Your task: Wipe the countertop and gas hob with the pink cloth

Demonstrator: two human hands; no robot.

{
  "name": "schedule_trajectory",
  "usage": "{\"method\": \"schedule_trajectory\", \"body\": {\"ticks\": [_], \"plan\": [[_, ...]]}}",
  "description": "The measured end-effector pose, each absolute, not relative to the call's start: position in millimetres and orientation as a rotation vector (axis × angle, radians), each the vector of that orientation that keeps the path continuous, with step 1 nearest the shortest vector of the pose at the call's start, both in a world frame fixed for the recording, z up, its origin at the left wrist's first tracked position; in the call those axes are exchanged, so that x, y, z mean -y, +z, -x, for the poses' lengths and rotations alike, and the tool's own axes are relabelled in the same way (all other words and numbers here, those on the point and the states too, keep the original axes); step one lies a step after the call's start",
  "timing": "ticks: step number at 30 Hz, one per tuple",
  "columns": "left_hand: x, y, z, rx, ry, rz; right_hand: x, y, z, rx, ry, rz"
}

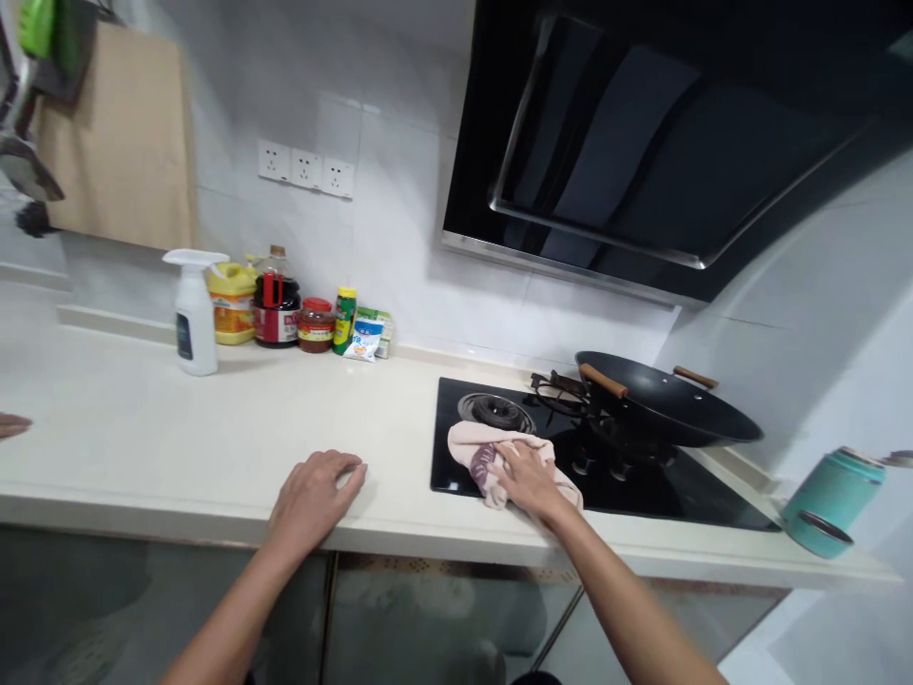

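Observation:
My right hand [526, 479] presses down on a pale pink cloth [467, 440] with a purple patch, gripping it against the left front of the black glass gas cooktop [449, 404]. The cloth lies bunched beneath the palm and fingers, beside the left burner [495, 412]. My left hand [314, 499] rests on the white countertop [285, 409] near its front edge, to the left of the cooktop. Its thumb is apart from the fingers and it holds nothing. A black wok [677, 409] with wooden handles sits on the cooktop's right side.
A white spray bottle [194, 319], a dark sauce jug [277, 309], a red-lidded jar [316, 326] and packets stand along the wall. A turquoise container [834, 499] is at the right end. The range hood [606, 143] hangs above. Another person's fingers [12, 425] show at far left.

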State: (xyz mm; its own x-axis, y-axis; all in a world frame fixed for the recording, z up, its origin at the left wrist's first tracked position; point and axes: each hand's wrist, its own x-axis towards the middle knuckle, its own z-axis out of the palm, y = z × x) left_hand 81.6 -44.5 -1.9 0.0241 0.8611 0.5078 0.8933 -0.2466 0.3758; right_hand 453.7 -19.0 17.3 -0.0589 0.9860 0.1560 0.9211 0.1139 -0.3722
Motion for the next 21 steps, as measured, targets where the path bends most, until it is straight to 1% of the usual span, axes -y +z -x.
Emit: {"method": "schedule_trajectory", "body": {"ticks": [2, 6, 12, 17, 21], "plan": [[45.8, -0.5, -82.8, 1.898, -1.028, 2.202, 16.3, 16.2, -428.0, 2.079, 0.241, 1.904], [45.7, -0.7, -82.3, 1.878, -1.035, 2.206, 7.1, 23.5, -379.4, 2.181, 0.265, 1.837], [42.8, -0.2, -75.9, 1.857, -1.054, 2.228, 26.5, 18.3, -316.6, 2.364, 0.144, 1.465], [35.5, -0.6, -69.2, 1.836, -1.087, 2.238, 66.3, 6.5, -320.5, 2.413, 0.1, 1.166], [31.6, -0.7, -67.1, 1.876, -1.074, 2.226, 92.1, -0.1, -359.6, 2.322, -0.028, 1.168]]}}
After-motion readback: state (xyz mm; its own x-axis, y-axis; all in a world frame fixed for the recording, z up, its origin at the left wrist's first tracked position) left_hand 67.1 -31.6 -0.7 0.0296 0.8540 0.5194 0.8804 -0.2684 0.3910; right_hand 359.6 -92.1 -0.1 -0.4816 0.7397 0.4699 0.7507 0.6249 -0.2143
